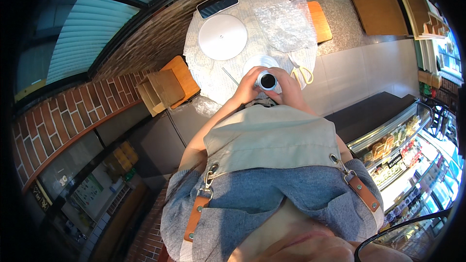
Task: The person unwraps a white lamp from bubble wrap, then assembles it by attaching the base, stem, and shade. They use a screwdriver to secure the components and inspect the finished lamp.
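Observation:
Close to my apron, at the near edge of the table, both hands are wrapped around a short round piece (267, 81) with a pale bluish-white rim and a dark middle. I cannot tell whether it is a cup or a tube. My left hand (249, 86) grips its left side, and my right hand (288, 89) closes around the right. Just beyond them lies a white round disc (261, 61), partly covered by my fingers. Cream-handled scissors (303, 74) rest beside my right hand. To the left of my left hand is a thin grey rod (229, 75).
The round table (204, 75) has a patterned cloth. A large white disc (222, 29), a phone (218, 4) and clear plastic wrapping (286, 24) lie farther back. A cardboard box (164, 89) sits on a wooden stool (187, 80) at left; a lit display case (388, 145) stands at right.

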